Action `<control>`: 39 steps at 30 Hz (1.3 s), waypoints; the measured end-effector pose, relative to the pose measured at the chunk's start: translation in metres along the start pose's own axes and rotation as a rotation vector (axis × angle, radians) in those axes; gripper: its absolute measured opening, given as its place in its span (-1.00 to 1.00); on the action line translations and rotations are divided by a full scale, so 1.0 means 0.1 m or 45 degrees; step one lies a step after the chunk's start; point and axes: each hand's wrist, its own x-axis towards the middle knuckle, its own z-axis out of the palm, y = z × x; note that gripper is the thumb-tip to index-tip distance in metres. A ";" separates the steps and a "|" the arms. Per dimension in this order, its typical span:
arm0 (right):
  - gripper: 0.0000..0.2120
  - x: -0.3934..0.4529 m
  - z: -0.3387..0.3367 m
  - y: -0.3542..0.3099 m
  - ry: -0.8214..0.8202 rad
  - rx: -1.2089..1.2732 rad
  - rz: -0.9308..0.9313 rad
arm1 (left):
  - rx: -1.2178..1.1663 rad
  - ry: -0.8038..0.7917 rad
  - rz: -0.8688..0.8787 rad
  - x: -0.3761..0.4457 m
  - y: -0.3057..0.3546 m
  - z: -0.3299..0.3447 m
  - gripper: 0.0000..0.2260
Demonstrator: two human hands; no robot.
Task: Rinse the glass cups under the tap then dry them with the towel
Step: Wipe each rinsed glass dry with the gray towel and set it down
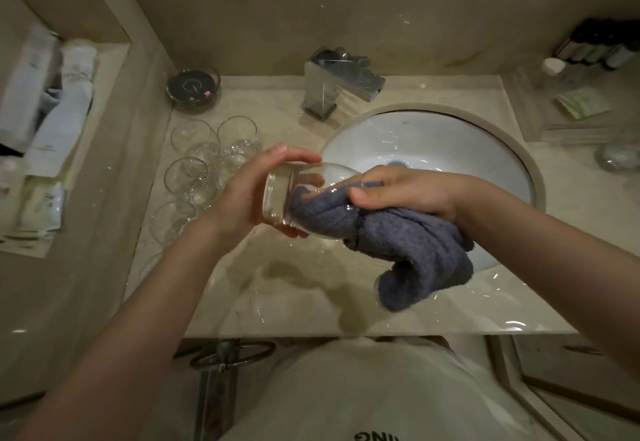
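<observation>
Your left hand (242, 194) grips the clear glass cup (277, 198) mid-frame; your right hand (398, 187) pinches the grey fluffy towel (408, 243) stuffed inside; twist gently; hold tight.

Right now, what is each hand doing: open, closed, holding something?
Left hand: grips the glass cup by its base end.
Right hand: grips the grey towel, pushed into the cup's mouth.

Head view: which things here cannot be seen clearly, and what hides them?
- Glass cup interior: the grey towel fills it, so remaining wetness is unknown.
- Right hand fingers: buried in the towel.
- Cups by the left hand: transparent and overlapping; count uncertain.
- Bottles, top right: dark, labels too small.
- Tap: no water stream can be made out.
</observation>
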 end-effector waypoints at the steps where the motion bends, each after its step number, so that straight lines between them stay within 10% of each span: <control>1: -0.43 -0.01 0.01 -0.02 -0.030 -0.042 0.019 | 0.003 -0.109 -0.115 0.02 0.03 -0.04 -0.44; 5: -0.81 -0.01 0.10 -0.03 -0.071 -0.158 0.083 | 0.197 -0.524 -0.407 0.08 0.05 -0.13 -0.32; 11: -0.70 -0.02 0.07 0.02 -0.042 -0.270 0.107 | 0.419 -0.657 -0.432 0.10 0.00 -0.16 -0.12; 21: -0.34 -0.12 -0.10 0.35 0.345 0.086 0.099 | 0.316 0.148 -0.074 -0.19 -0.28 -0.70 -0.16; 28: -0.60 -0.01 0.03 0.49 0.422 0.234 0.114 | 0.425 0.633 0.066 -0.29 -0.55 -0.84 -0.32; 39: -0.58 0.02 0.11 0.58 0.433 0.288 0.182 | 0.821 0.756 0.040 -0.25 -0.82 -0.85 -0.12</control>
